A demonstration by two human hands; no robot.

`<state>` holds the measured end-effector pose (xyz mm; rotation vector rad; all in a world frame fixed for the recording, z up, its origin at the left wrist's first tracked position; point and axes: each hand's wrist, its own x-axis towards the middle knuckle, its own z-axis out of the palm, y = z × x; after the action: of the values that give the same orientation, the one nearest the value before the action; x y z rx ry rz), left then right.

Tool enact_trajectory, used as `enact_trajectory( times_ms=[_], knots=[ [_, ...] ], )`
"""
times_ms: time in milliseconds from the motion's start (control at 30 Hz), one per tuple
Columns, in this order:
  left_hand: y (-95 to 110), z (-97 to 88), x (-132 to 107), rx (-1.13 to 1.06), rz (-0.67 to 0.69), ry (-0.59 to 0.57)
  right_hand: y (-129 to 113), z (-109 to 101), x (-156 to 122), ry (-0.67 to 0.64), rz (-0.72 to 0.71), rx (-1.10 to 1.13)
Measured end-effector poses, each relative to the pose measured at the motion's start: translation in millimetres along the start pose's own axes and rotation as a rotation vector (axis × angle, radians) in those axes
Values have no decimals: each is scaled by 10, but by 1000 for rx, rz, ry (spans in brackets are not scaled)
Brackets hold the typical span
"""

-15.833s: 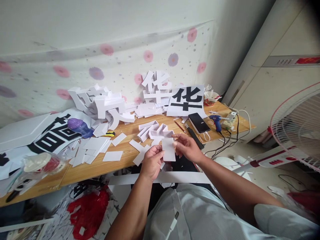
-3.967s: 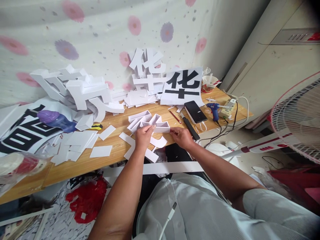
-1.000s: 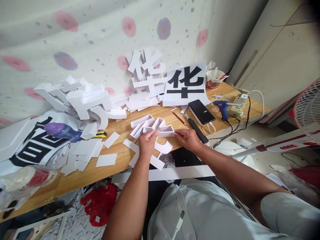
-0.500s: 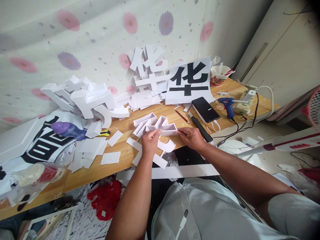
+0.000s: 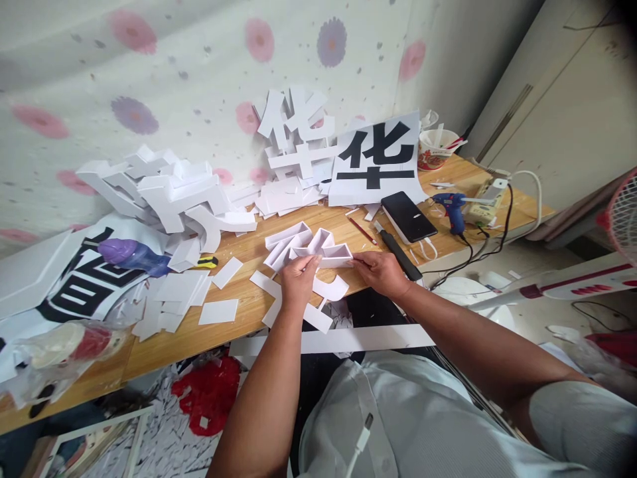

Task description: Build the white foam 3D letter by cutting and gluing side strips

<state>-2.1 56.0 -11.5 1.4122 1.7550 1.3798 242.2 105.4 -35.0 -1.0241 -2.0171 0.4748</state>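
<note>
A white foam-board character with raised walls [image 5: 312,247] lies on the wooden table [image 5: 199,342] near its front edge. My left hand [image 5: 297,279] presses its fingertips against the near wall of the piece, fingers closed on it. At the right end of that same wall my right hand [image 5: 381,271] pinches the board. Flat white cut-out strips [image 5: 326,289] lie under and between both hands.
White 3D characters [image 5: 169,192] pile at the back left, another stands by a printed black character sheet [image 5: 373,159]. A phone [image 5: 408,216], blue glue gun [image 5: 452,207], black knife [image 5: 395,252], red pencil [image 5: 362,232] and power strip [image 5: 485,202] lie right. A fan [image 5: 620,212] stands far right.
Both hands stay pressed on the near wall of the foam character. Only the head camera has shifted slightly; 15.8 s ago the hands held a loose white strip above the table edge.
</note>
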Motion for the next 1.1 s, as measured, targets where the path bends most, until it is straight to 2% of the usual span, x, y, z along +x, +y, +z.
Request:
enact_trajectory(
  times_ms=[233,467,1100],
  knots=[
    [29,-12,-7,20,19,-10,-47,-24,31,-94,-31,-146],
    [14,-13,-7,13,23,-7,-141,-12,73,-197,18,-306],
    [4,1,-9,-3,-12,0,-238,9,49,-226,28,-407]
  ],
)
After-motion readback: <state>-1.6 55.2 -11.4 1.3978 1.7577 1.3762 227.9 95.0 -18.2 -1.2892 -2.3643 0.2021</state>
